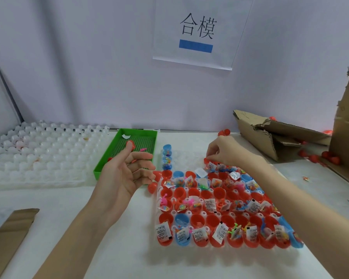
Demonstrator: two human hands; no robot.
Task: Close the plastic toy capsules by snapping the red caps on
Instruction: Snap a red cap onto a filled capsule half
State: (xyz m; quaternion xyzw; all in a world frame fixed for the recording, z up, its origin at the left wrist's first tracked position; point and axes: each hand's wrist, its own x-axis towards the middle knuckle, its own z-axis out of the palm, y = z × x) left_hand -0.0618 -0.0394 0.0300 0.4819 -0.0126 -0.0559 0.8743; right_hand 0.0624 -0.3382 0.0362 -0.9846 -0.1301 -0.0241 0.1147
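Capsules [214, 210], mostly red with a few blue, sit open in a white holder tray [159, 198] on the tabletop [119, 228], stuffed with small toys and printed slips. We cannot make out what our right hand [222, 150] pinches at the tray's far edge; its curled fingertips hide it. Our left hand [125, 170] hovers palm-up left of the tray, fingers loosely bent, with a red cap [130, 144] at the thumb tip. Loose red caps [152, 187] lie beside the tray. Behind stand a green tray [149, 135] and torn cardboard [270, 133].
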